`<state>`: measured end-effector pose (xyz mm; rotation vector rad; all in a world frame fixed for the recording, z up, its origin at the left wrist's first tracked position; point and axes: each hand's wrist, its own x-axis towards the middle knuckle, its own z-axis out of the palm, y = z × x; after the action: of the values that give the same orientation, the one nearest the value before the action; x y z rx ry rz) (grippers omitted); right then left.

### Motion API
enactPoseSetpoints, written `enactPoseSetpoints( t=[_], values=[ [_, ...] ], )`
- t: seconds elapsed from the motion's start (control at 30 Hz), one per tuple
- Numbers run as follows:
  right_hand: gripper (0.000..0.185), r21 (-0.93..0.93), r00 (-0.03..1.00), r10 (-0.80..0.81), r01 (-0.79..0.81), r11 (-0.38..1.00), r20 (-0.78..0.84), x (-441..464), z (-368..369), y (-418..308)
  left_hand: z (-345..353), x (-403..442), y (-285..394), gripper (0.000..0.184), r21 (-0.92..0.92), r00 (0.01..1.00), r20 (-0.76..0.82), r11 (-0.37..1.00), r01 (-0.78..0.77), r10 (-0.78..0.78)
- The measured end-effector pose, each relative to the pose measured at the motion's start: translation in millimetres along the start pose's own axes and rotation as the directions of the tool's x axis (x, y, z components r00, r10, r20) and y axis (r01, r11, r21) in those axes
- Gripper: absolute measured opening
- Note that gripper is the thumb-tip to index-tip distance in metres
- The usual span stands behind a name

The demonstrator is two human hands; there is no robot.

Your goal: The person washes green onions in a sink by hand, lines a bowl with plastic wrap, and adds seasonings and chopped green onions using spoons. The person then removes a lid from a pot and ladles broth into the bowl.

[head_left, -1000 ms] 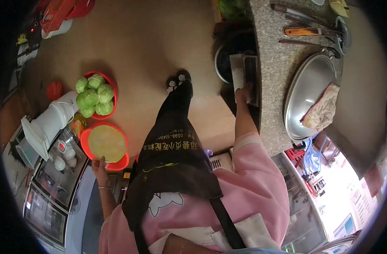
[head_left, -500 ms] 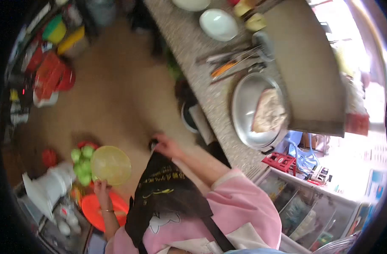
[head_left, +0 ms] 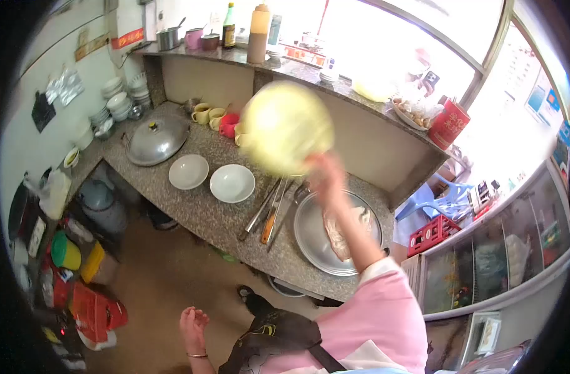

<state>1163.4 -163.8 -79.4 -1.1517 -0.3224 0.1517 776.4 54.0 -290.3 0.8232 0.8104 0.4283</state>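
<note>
Yellow round disc (head_left: 285,128), motion-blurred, up over the counter (head_left: 201,212) near the mugs (head_left: 217,118); right hand (head_left: 326,179) grips its near edge. Best carried level, firmly held, clear of mugs and ledge (head_left: 201,53). Left hand (head_left: 193,325) empty, fingers loosely curled, over floor (head_left: 154,274).

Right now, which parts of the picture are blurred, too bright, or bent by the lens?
Head view: the yellow disc and the right hand are blurred, likely by motion, while the left hand looks sharper; head view: the window is washed out by glare; head view: the glass case bows, and the corners go black.
</note>
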Motion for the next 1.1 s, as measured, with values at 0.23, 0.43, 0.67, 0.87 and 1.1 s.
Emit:
enactPoseSetpoints(
  t=[0.23, 0.43, 0.67, 0.87, 1.1],
  values=[
    [0.039, -0.986, 0.674, -0.726, 0.168, -0.024, 0.132, 337, -245, -165, -2, 114, 59, 0.018, 0.078, 0.991, -0.117, 0.996, -0.048, 0.057],
    [0.045, -0.972, 0.749, -0.653, -0.058, -0.228, 0.109, 343, -221, -151, -48, 162, 78, 0.014, -0.006, 0.956, -0.293, 0.999, -0.033, 0.030],
    [0.028, -0.772, 0.995, -0.095, 0.091, 0.629, 0.040, 202, 50, 131, -82, 253, 131, 0.022, 0.022, 0.965, -0.261, 0.999, 0.029, -0.022],
    [0.064, -0.363, 0.577, 0.811, -0.778, 0.513, -0.091, 81, 179, 403, -130, 342, 223, 0.021, 0.201, 0.986, -0.168, 0.979, 0.028, 0.006],
    [0.046, 0.329, 0.474, 0.669, -0.615, 0.717, -0.573, 124, 138, 497, -250, 412, 322, 0.021, 0.219, 0.945, -0.324, 0.975, 0.036, 0.038]
  ],
)
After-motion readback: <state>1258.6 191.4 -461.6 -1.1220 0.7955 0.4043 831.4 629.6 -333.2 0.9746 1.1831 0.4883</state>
